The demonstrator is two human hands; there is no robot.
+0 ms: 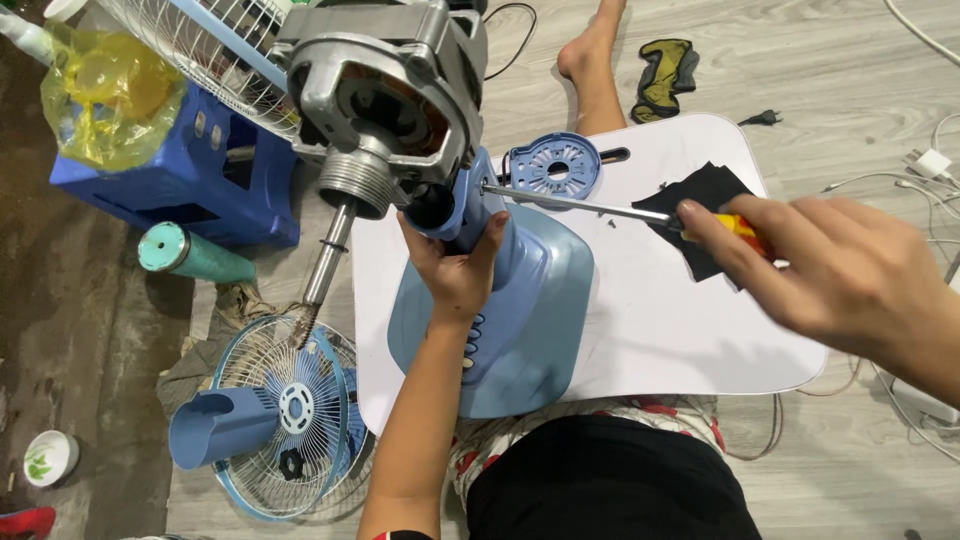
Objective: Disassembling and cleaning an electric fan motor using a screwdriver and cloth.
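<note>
Fingers [480, 240] of the left hand [455, 270] wrap the fan neck [470, 205]; right hand [830, 265] grips a screwdriver [590, 205].

Under the left hand's [458, 268] fingers the fan stand [520, 310] is smooth, glossy pale-blue plastic; above them the fan motor [385, 95] is dull grey cast metal with a ridged collar and a bare steel shaft [328, 262]. The screwdriver [600, 208] in the right hand's [810, 265] fingers has a shiny metal shank; beside them lies matt black cloth [700, 195] on a smooth white board [650, 330]
</note>
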